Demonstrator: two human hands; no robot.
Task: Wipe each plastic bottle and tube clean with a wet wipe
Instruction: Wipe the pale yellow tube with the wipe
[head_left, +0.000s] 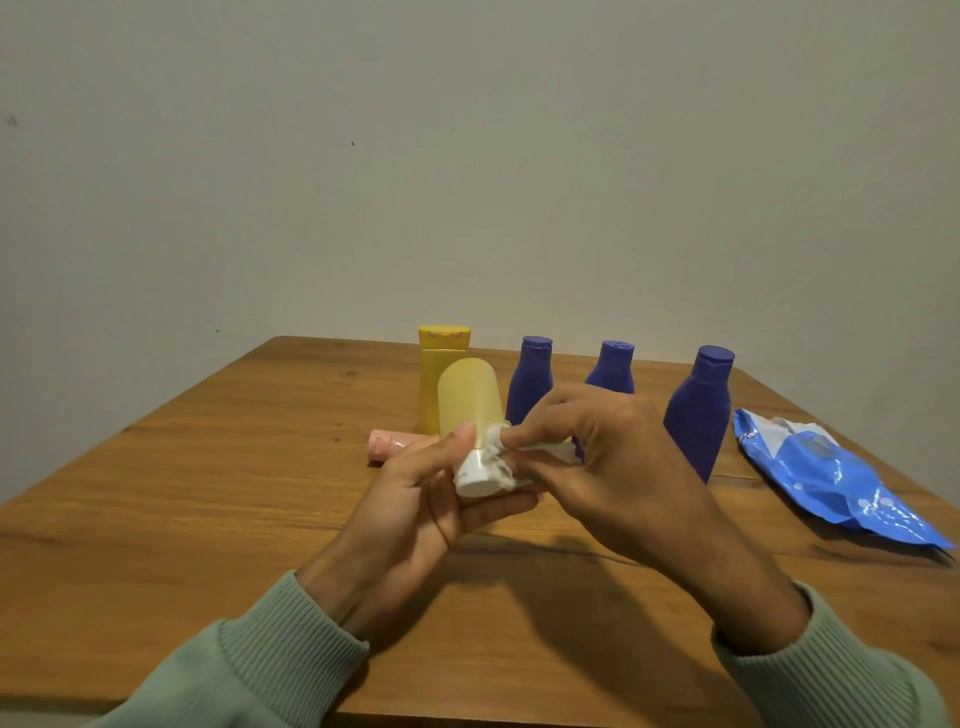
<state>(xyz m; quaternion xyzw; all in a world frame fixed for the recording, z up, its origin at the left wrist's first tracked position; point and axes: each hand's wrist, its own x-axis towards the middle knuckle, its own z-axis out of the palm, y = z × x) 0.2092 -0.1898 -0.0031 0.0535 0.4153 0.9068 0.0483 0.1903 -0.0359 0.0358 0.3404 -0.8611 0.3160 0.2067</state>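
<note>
Over the table, left hand: I am seeing it gripping the yellow tube near its white cap, thumb on top, and holding the tube clear of the wood.
Right hand: it is pinching the wet wipe in its fingertips and pressing it against the cap and shoulder.
Slip risk: I am judging the wetted plastic to be turning slick; a hard twist could be squirting the tube out of the grip.
Cap risk: rubbing at the cap's edge could be popping it open, and squeezing the soft body then could be pushing contents out.
Knock-over risk: the tube's far end is hanging just in front of the yellow bottle and the nearest purple bottle; a forward lurch could be toppling them.
Pink tube: it is lying on its side just behind the left hand, and a nudge could be rolling it.
Wipe pack: it is lying well apart on the right.
</note>
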